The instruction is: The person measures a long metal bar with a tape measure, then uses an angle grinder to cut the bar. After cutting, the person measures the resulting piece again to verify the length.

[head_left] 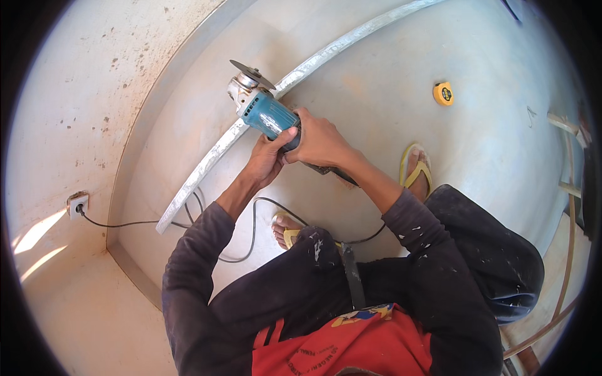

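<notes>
A teal angle grinder [271,116] is held in front of me, its silver head pointing away and to the left. The thin cutting disc [252,74] sits above a long silver metal bar [213,152]; whether they touch I cannot tell. My left hand [266,158] grips the grinder's body from the left, thumb across it. From the right, my right hand [318,139] wraps round the rear of the body. The bar runs diagonally under the grinder, from near left to far right. Part of the grinder's rear is hidden by my hands.
A yellow tape measure [443,94] lies on the floor to the right. A black cord [254,232] loops over the floor near my left foot, and a plug sits in a wall socket [78,205]. Wooden pieces [567,125] stand at the right edge. My sandalled feet are close by.
</notes>
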Demonstrator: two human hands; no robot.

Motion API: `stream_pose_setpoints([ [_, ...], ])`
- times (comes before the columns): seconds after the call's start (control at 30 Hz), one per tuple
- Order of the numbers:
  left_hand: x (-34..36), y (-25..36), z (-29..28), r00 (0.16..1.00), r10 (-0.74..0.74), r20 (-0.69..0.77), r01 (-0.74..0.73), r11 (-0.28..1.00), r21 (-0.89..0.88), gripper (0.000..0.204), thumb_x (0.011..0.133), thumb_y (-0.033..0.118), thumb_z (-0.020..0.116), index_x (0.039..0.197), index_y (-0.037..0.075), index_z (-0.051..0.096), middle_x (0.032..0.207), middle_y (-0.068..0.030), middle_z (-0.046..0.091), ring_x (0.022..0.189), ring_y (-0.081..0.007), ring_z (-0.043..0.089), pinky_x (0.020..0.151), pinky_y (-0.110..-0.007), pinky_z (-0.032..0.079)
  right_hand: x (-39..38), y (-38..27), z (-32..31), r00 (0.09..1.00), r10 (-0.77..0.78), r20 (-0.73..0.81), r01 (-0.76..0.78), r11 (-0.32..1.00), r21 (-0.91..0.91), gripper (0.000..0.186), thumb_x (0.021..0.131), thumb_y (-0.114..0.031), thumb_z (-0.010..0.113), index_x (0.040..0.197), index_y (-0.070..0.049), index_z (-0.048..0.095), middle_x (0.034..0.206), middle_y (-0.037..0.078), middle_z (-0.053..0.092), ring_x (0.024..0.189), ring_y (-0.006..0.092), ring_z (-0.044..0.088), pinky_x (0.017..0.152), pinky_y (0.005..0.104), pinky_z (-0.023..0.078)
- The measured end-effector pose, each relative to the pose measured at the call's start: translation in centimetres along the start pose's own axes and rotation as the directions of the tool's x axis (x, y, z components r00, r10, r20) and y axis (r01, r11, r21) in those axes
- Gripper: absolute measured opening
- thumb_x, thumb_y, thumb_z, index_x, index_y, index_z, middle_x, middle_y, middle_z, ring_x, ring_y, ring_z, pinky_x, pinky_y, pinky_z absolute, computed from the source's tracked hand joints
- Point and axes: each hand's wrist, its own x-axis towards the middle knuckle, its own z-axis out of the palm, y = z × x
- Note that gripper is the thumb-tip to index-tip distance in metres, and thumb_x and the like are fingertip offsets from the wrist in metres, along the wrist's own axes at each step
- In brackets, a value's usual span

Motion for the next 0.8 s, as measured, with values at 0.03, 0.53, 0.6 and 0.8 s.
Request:
stream_pose_setpoints([
  [0.03, 0.3, 0.1, 0.0, 1.0, -0.007, 0.007, 0.007, 1.0, -0.007, 0.05, 0.089, 0.026, 0.068, 0.124, -0.001, 0.045, 0.122, -0.0115, 0.056, 0.107, -0.0203, 0.061, 0.087, -0.033, 0.056, 0.2, 0.2, -0.4, 1.0, 0.019, 0.018, -0.019, 1.0, -0.007, 0.083, 0.054, -0.028, 0.081, 0.123, 0.002, 0.046, 0.097, 0.024, 0.065, 0.091, 0.0408, 0.064, 0.081, 0.0442, 0.051],
  [0.53, 2.7, 2.4, -10.2, 0.856, 0.495, 0.15, -0.034, -0.235, 0.971, 0.055, 0.088, 0.033, 0.065, 0.13, 0.004, 0.046, 0.111, -0.0211, 0.058, 0.105, -0.0375, 0.056, 0.089, -0.045, 0.047, 0.7, 4.8, -0.4, 0.998, 0.036, -0.055, -0.03, 0.994, 0.107, 0.072, 0.057, -0.021, 0.075, 0.12, 0.005, 0.05, 0.091, 0.023, 0.066, 0.081, 0.0345, 0.065, 0.077, 0.0384, 0.052],
  [0.6, 3.1, 1.7, -10.9, 0.896, 0.438, 0.071, 0.024, -0.208, 0.978, 0.054, 0.091, 0.033, 0.06, 0.132, 0.002, 0.042, 0.11, -0.0227, 0.057, 0.104, -0.0395, 0.055, 0.088, -0.047, 0.046, 0.7, 4.8, -0.3, 0.999, 0.036, -0.031, -0.032, 0.992, 0.121, 0.072, 0.057, -0.021, 0.075, 0.119, 0.005, 0.05, 0.09, 0.023, 0.065, 0.08, 0.0344, 0.065, 0.076, 0.0387, 0.052],
  [0.8, 3.3, 0.8, -11.4, 0.864, 0.497, 0.08, 0.007, -0.171, 0.985, 0.05, 0.093, 0.03, 0.058, 0.131, 0.0, 0.044, 0.112, -0.0233, 0.056, 0.105, -0.04, 0.054, 0.091, -0.047, 0.044, 1.1, 4.9, -0.1, 0.999, 0.016, -0.037, -0.011, 0.994, 0.11, 0.065, 0.057, -0.022, 0.075, 0.111, 0.005, 0.052, 0.085, 0.024, 0.065, 0.077, 0.0342, 0.065, 0.073, 0.0391, 0.051],
])
